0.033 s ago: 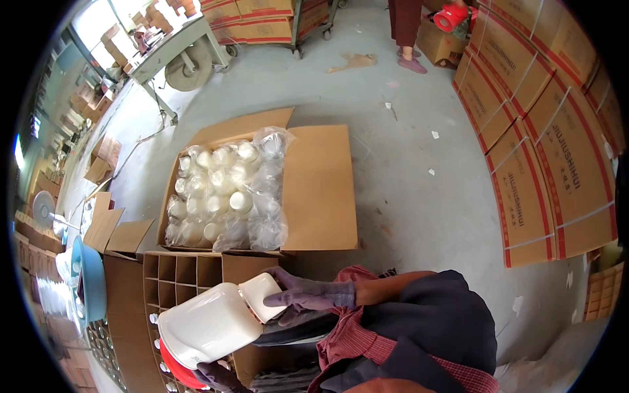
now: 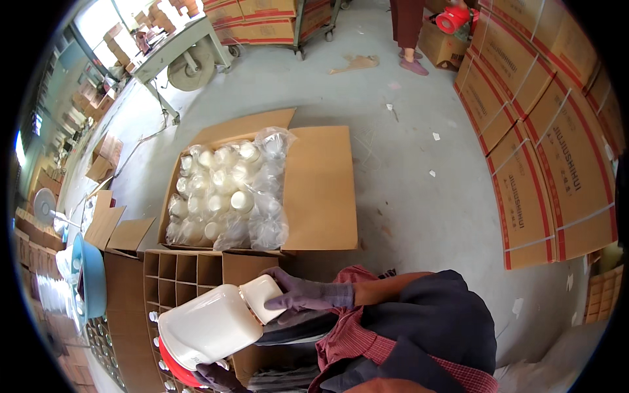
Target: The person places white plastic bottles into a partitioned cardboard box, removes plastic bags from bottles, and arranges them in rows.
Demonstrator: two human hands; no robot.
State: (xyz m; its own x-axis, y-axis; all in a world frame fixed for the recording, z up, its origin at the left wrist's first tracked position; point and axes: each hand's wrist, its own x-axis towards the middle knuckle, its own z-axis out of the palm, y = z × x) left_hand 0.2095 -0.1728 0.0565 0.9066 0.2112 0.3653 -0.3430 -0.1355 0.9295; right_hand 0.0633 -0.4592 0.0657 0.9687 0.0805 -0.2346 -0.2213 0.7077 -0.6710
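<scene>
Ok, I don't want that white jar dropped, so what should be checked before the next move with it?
1. Right hand on the white lid: gloved fingers wrap its edge. Ok.
2. Left hand under the white jar: only partly in view at the lower edge, so the grip is unclear. Cannot tell.
3. Lid seated straight on the jar: the joint is hidden by the fingers. Cannot tell.
4. Divider carton in front of the jar: the cells that show look empty. Ok.
5. Open carton of bagged white jars: flaps laid back, the bag lies inside. Ok.
</scene>
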